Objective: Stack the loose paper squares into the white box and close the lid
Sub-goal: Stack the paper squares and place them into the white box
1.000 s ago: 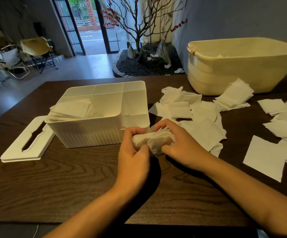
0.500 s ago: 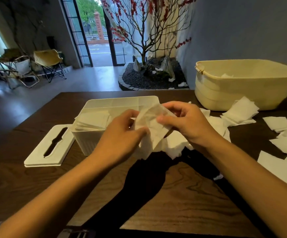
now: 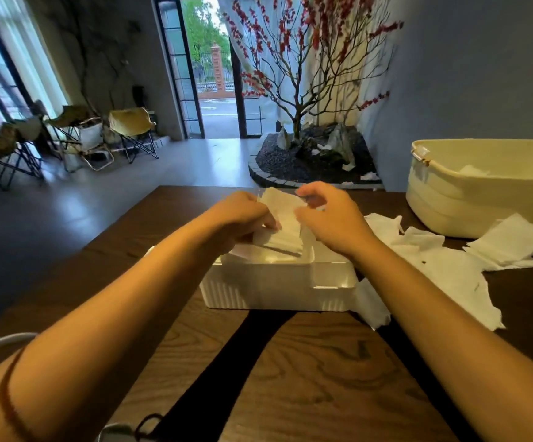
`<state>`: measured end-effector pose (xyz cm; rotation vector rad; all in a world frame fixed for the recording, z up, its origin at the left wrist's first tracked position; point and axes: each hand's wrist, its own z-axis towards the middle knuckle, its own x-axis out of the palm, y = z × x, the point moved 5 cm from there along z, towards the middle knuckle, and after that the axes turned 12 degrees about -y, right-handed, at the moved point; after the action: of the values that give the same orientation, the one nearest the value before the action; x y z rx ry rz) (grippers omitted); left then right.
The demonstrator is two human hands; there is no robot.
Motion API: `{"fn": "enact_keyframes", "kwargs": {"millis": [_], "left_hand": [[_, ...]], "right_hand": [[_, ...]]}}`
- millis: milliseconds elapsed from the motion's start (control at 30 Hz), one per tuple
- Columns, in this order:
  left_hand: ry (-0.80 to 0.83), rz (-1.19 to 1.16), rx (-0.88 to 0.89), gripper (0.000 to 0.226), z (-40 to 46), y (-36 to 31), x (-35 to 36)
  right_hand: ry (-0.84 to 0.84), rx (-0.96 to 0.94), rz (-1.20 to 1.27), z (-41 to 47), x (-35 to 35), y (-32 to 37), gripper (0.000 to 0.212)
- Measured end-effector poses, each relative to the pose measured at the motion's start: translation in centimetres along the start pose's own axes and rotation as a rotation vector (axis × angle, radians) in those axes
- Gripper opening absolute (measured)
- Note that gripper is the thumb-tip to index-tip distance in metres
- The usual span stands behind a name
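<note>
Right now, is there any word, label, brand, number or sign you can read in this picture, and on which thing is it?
None can be read.
White box: plain ribbed wall, no print visible.
Paper squares: blank, apart from a small dark speck on one, which is not text.
Yellow tub: a small pale clip or tag at its rim, too small to read.
The stack in the left hand and right hand shows no print.

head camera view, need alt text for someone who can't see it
Two bare hands, left and right, hold a small stack of white paper squares over an open white plastic box on a dark wooden table. More loose white paper squares lie to the right, before a cream plastic tub.
</note>
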<state>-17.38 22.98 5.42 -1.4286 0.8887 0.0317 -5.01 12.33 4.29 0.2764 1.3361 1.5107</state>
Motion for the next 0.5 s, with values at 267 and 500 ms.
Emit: {"fn": "enact_keyframes", "kwargs": {"millis": [267,500], "left_hand": [[-0.032,0.256,-0.058,0.014,0.1,0.4,2.0],[0.016,0.337,-0.121,0.013,0.0,0.0,4.8]], "right_hand": [[-0.019,-0.087,-0.042,-3.3,0.7,-2.7,0.036],[-0.062,-0.102,-0.139,-4.2,0.4,-3.5,0.029]]}}
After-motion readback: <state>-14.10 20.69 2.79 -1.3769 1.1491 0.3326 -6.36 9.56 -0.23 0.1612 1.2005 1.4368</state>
